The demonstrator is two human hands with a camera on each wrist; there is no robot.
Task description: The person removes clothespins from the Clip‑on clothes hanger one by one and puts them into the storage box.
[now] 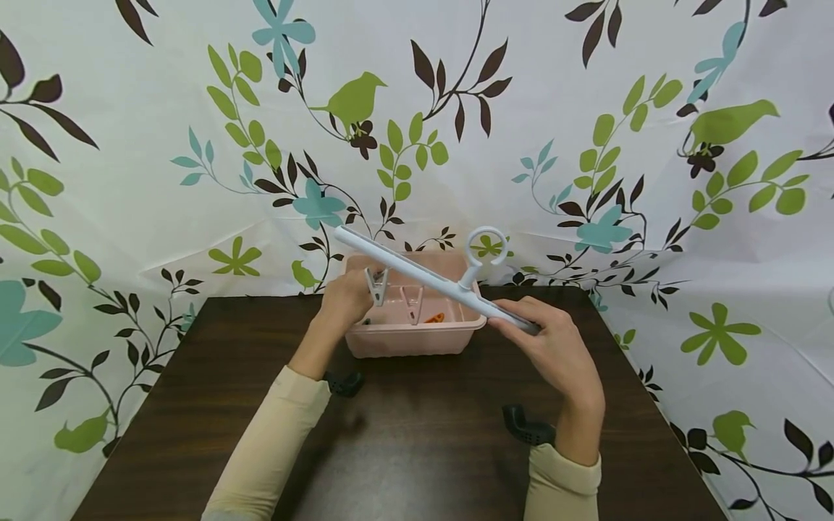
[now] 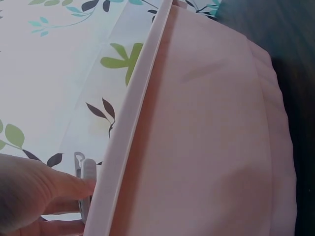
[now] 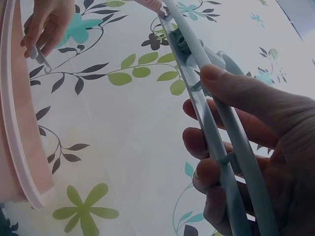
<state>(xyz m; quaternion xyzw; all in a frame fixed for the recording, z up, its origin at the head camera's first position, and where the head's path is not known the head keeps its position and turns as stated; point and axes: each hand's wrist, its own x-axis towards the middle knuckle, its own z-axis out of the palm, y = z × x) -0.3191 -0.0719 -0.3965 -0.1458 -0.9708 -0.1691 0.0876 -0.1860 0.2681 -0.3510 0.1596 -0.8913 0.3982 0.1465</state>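
My left hand [image 1: 348,295] pinches a pale grey clothespin [image 1: 376,285] at the left side of the pink basin [image 1: 407,340]. In the left wrist view, that clothespin [image 2: 86,189] shows close beside the basin's rim [image 2: 129,123]. With fingers and thumb, my right hand [image 1: 550,340] grips one end of a light blue hanger [image 1: 417,269], a long bar with a ring-shaped hook. The bar slants up leftward above the basin. A pink clothespin [image 1: 412,304] shows below the bar, and its end meets the bar in the right wrist view.
Inside the basin lies a small orange item [image 1: 435,318], partly hidden by the front rim. The basin stands near the back edge of the dark wooden table [image 1: 417,449]. Behind it hangs a patterned sheet [image 1: 195,87]. Black wrist mounts [image 1: 526,427] stick out from the sleeves.
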